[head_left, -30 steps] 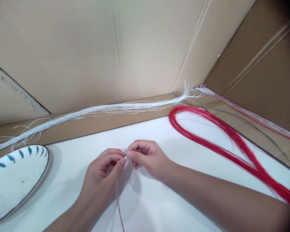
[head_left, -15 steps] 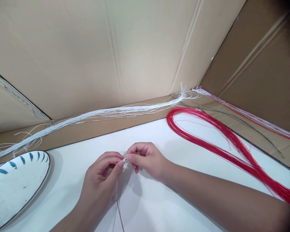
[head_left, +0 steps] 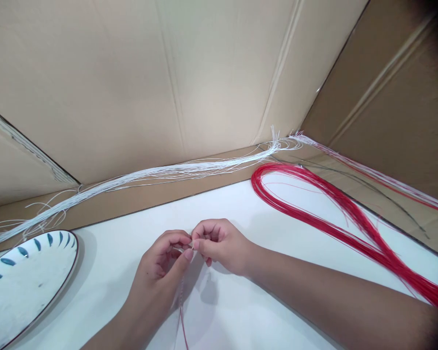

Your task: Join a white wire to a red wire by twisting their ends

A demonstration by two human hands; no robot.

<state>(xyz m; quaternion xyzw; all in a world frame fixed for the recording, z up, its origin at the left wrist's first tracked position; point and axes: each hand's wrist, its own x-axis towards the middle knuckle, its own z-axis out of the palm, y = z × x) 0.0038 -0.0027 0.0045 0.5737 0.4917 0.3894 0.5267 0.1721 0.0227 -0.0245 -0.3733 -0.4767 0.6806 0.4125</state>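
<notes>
Near the middle of the white table, my left hand (head_left: pixel 164 267) is closed, its thumb and forefinger pinching a thin cord. My right hand (head_left: pixel 221 245) meets it fingertip to fingertip, pinching the same spot, where a small pale bit of cord shows between the fingers. From under my left hand a red and white cord (head_left: pixel 182 313) hangs down, its upper part looking twisted or braided and its lower part splitting into a red and a whitish strand. The fingers mostly cover the end being held.
A white plate with blue leaf marks (head_left: pixel 32 287) stands at the left. A looped bundle of red cord (head_left: pixel 306 221) lies at the right. White cords (head_left: pixel 160 171) stretch along the cardboard wall (head_left: pixel 131 87), and red and white cords (head_left: pixel 379 174) run along the right wall.
My left hand has shifted slightly right, closer to my right hand, and less of the pale cord shows between the fingertips. The hanging cord has moved a little with it.
</notes>
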